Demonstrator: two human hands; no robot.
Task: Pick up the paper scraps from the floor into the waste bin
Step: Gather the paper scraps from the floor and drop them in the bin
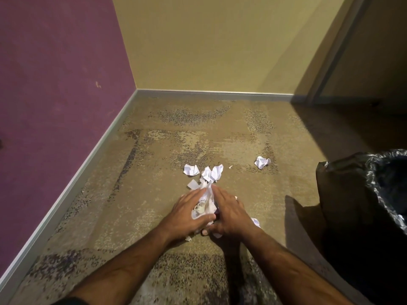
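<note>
My left hand (189, 210) and my right hand (230, 214) lie low over the carpet with straight fingers, pressing a bunch of white paper scraps (206, 205) between them. More crumpled scraps lie just beyond the fingertips (212, 172), to their left (191, 169), and farther right (262, 162). Another scrap (256, 222) peeks out by my right wrist, and a tiny bit (188, 238) lies under my left wrist. The waste bin (343, 194), lined with a black bag, stands at the right, an arm's width from my right hand.
The patterned carpet (198, 139) runs to a purple wall (55, 95) on the left and a yellow wall (209, 40) ahead, both with a grey skirting board. A dark doorway frame (330, 62) stands at the back right.
</note>
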